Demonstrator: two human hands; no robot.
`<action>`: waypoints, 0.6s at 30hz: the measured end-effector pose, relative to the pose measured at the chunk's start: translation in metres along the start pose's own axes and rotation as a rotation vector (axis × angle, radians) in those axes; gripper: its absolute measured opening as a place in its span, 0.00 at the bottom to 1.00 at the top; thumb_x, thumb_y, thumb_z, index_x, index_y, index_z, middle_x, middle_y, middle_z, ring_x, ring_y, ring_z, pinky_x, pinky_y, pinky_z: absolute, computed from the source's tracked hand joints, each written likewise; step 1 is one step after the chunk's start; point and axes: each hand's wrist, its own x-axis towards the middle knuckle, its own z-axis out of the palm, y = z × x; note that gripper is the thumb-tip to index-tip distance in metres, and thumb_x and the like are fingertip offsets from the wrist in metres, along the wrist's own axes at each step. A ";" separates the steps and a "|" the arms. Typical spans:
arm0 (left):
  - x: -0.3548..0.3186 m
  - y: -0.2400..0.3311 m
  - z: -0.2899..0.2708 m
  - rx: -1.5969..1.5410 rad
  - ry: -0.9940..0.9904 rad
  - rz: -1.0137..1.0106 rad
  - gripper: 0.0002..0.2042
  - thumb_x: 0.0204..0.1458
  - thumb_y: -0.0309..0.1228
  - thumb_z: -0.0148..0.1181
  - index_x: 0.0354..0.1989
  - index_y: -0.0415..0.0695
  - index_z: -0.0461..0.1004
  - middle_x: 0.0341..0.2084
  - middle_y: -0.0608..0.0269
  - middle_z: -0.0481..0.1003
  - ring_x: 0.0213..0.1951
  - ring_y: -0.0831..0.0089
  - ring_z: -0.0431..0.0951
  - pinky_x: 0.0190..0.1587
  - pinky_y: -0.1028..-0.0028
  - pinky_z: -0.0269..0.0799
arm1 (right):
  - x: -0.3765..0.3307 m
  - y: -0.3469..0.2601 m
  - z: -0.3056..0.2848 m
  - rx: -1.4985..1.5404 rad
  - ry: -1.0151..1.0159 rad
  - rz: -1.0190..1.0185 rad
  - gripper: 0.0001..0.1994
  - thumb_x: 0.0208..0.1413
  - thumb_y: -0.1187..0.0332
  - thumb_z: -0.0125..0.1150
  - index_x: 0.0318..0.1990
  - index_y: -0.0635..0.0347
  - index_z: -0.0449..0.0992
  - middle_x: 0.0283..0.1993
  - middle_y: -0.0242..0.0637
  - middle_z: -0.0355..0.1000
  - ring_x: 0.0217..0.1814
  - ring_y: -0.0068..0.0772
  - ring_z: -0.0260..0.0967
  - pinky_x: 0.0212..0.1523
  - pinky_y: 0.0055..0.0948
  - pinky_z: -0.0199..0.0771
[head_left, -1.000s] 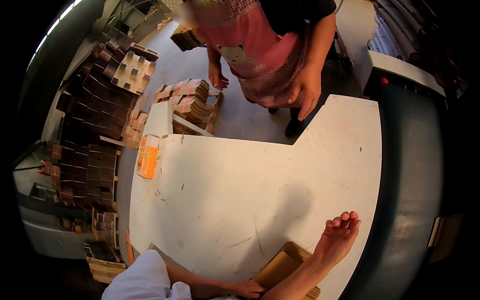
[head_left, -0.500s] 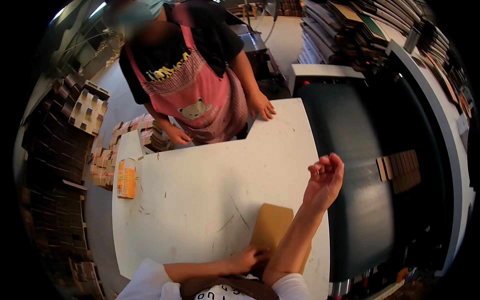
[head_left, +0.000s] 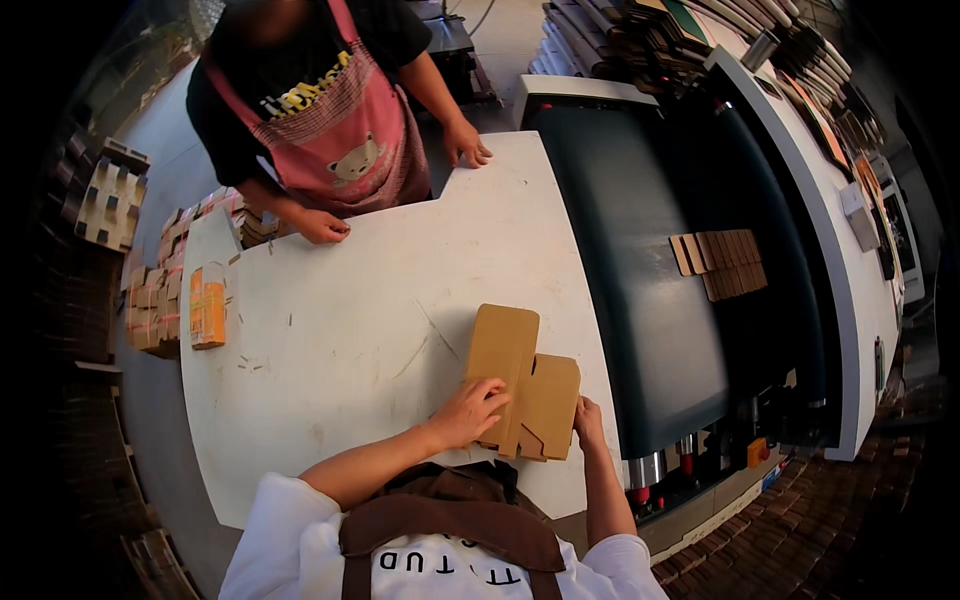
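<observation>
A brown cardboard box blank (head_left: 503, 345), folded flat with a long panel and a shorter flap side by side, lies near the front edge of the white table in front of me. My left hand (head_left: 468, 412) grips its left side, the bent fingers lying over the long panel and the thumb not plainly visible. At the right edge of the shorter part, my right hand (head_left: 590, 422) pinches the cardboard with curled fingers. Slots and a cut flap show along the blank's near edge.
Across the white table (head_left: 380, 300) stands a person in a pink apron (head_left: 335, 150), both hands at its edge. An orange carton (head_left: 207, 310) sits at the left. Right of the table runs a dark conveyor belt (head_left: 640, 300) carrying overlapping cardboard pieces (head_left: 722, 262). Bundled cardboard (head_left: 155, 305) lies beyond the left side.
My right hand has come down from above the table's right side onto the cardboard blank's right edge. More of the blank now shows, and the whole view has shifted.
</observation>
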 end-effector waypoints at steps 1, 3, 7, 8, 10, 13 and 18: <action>-0.002 0.001 -0.001 0.000 -0.005 -0.017 0.19 0.47 0.27 0.62 0.49 0.44 0.70 0.51 0.56 0.63 0.51 0.59 0.68 0.54 0.64 0.67 | -0.001 0.001 0.004 -0.023 0.033 -0.013 0.25 0.63 0.49 0.47 0.39 0.68 0.75 0.24 0.34 0.70 0.25 0.23 0.67 0.27 0.24 0.69; -0.010 0.001 -0.002 0.002 -0.014 -0.061 0.18 0.49 0.30 0.62 0.49 0.43 0.69 0.51 0.56 0.63 0.52 0.58 0.67 0.54 0.63 0.66 | -0.009 -0.004 0.009 0.077 -0.052 0.033 0.25 0.62 0.48 0.48 0.39 0.67 0.74 0.26 0.32 0.70 0.25 0.22 0.65 0.28 0.24 0.68; -0.022 0.005 -0.017 -0.055 0.129 -0.166 0.20 0.53 0.36 0.59 0.52 0.43 0.67 0.51 0.54 0.63 0.53 0.54 0.66 0.54 0.62 0.65 | -0.035 -0.044 0.009 0.271 -0.203 -0.051 0.18 0.62 0.54 0.53 0.37 0.62 0.71 0.28 0.30 0.69 0.27 0.21 0.66 0.33 0.24 0.70; -0.025 0.007 -0.030 -0.083 0.168 -0.240 0.20 0.53 0.38 0.60 0.52 0.43 0.66 0.51 0.53 0.63 0.52 0.54 0.66 0.55 0.62 0.65 | -0.040 -0.055 0.013 0.274 -0.227 -0.146 0.16 0.62 0.56 0.54 0.37 0.62 0.71 0.28 0.30 0.69 0.27 0.21 0.66 0.33 0.24 0.71; -0.048 -0.019 -0.044 -0.186 0.194 -0.360 0.27 0.55 0.45 0.57 0.57 0.41 0.62 0.54 0.51 0.64 0.56 0.53 0.65 0.58 0.61 0.63 | -0.068 -0.096 0.038 0.328 -0.318 -0.267 0.11 0.60 0.62 0.58 0.36 0.60 0.68 0.29 0.30 0.69 0.29 0.20 0.66 0.35 0.24 0.71; -0.070 -0.045 -0.063 -0.620 0.234 -0.470 0.33 0.57 0.50 0.54 0.63 0.39 0.56 0.58 0.49 0.63 0.61 0.56 0.62 0.60 0.63 0.60 | -0.079 -0.128 0.088 0.200 -0.407 -0.414 0.22 0.64 0.57 0.51 0.57 0.64 0.62 0.55 0.38 0.66 0.56 0.28 0.61 0.59 0.30 0.60; -0.089 -0.066 -0.078 -0.737 0.122 -0.540 0.46 0.52 0.57 0.55 0.68 0.36 0.43 0.62 0.43 0.57 0.65 0.58 0.57 0.64 0.63 0.55 | -0.101 -0.159 0.152 0.130 -0.577 -0.222 0.31 0.65 0.48 0.42 0.66 0.61 0.53 0.63 0.42 0.60 0.65 0.36 0.57 0.59 0.37 0.63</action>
